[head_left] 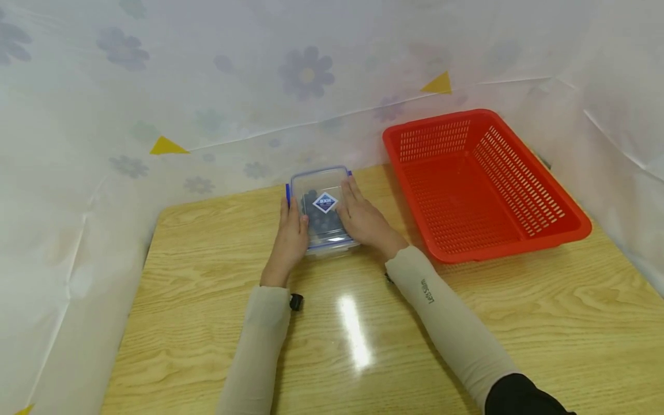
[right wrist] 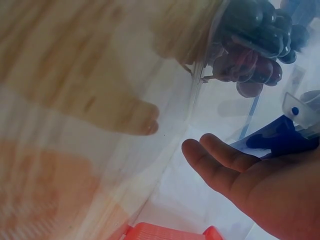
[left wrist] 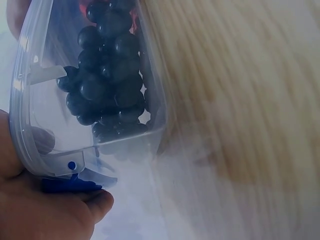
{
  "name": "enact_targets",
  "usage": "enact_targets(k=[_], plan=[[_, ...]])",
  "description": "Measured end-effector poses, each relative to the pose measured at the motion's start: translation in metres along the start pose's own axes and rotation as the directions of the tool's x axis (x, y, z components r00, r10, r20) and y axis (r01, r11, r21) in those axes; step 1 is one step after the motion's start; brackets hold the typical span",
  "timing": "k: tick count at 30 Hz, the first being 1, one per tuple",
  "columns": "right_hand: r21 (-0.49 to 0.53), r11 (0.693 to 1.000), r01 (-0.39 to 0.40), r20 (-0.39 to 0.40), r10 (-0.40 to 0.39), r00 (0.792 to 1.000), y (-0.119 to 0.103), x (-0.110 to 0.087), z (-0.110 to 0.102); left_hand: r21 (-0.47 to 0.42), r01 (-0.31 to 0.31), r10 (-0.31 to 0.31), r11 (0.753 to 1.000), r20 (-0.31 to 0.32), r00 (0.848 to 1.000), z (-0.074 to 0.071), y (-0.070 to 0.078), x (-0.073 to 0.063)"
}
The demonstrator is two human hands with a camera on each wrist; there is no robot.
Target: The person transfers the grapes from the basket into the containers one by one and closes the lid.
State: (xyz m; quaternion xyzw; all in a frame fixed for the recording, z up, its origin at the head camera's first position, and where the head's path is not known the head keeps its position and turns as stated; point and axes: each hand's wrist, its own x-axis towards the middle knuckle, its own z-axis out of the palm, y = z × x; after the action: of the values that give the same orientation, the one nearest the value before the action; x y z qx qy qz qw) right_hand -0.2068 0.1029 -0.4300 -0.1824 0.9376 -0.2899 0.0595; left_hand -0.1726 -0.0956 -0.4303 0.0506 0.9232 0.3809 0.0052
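Observation:
A clear plastic food container (head_left: 324,230) with a blue-edged lid and a diamond-shaped label lies on the wooden table between both hands. Inside is a bunch of dark grapes (left wrist: 107,70), seen through the side walls. At the container's left side, my left hand (head_left: 289,239) rests along the edge, its thumb over the lid and its fingers against a blue side latch (left wrist: 72,185). My right hand (head_left: 368,222) lies along the opposite edge with fingers extended, beside another blue latch (right wrist: 280,137) that slants outward. Parts of both hands are hidden in their wrist views.
A red perforated plastic basket (head_left: 479,253) stands at the right of the table (head_left: 207,323), close to the right forearm. White flower-patterned sheeting (head_left: 233,115) borders the table at the back and sides.

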Motion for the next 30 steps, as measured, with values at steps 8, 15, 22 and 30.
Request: enact_targets(k=[8,15,22,30], plan=[[0.010,1.000,-0.007,0.009,0.007,1.000,-0.0007,-0.0010,-0.0005,-0.042,0.022,-0.022,0.999,0.003,1.000,0.0007,0.0010,-0.0002],[0.027,1.000,-0.014,0.014,0.014,1.000,-0.0017,-0.0006,-0.0001,-0.028,0.013,-0.013,1.000,-0.017,1.000,0.0003,0.0027,0.0010],[0.034,0.999,-0.025,0.024,0.024,0.999,-0.0031,0.0002,0.0001,-0.016,0.015,-0.015,1.000,-0.016,1.000,0.0003,0.0048,0.0010],[0.046,0.998,-0.037,0.029,0.036,0.999,-0.0049,-0.0004,-0.0004,0.026,0.001,-0.001,1.000,-0.017,1.000,0.0015,0.0072,0.0019]])
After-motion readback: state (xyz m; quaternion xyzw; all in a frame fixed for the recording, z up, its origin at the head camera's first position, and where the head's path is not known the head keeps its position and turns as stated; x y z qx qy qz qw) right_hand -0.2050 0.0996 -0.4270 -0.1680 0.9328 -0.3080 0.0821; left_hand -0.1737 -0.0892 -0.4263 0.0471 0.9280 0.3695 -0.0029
